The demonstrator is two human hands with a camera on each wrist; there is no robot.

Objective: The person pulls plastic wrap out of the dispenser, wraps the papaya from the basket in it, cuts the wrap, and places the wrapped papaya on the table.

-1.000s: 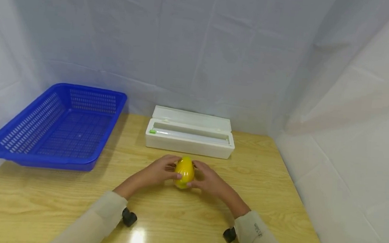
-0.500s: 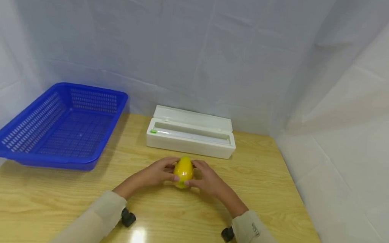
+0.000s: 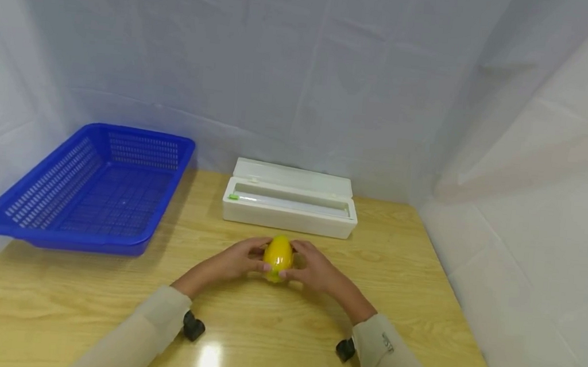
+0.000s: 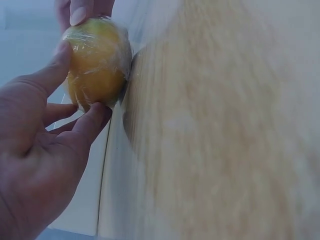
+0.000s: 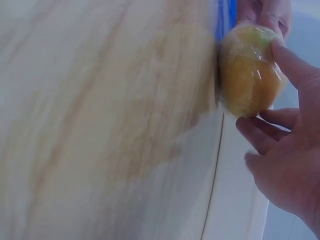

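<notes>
A yellow lemon-shaped fruit wrapped in clear film stands on the wooden table, held between both hands. My left hand grips its left side; in the left wrist view the left hand has thumb and fingers curled round the film-covered fruit. My right hand grips the right side; in the right wrist view the right hand has its fingers round the fruit.
A white cling-film dispenser box lies open just behind the hands. A blue plastic basket sits at the back left of the table. White sheeting walls enclose the table at the back and right.
Both hands and the fruit stay nearly in place; the view has shifted slightly, and the fingers have adjusted a little on the wrapped fruit.
</notes>
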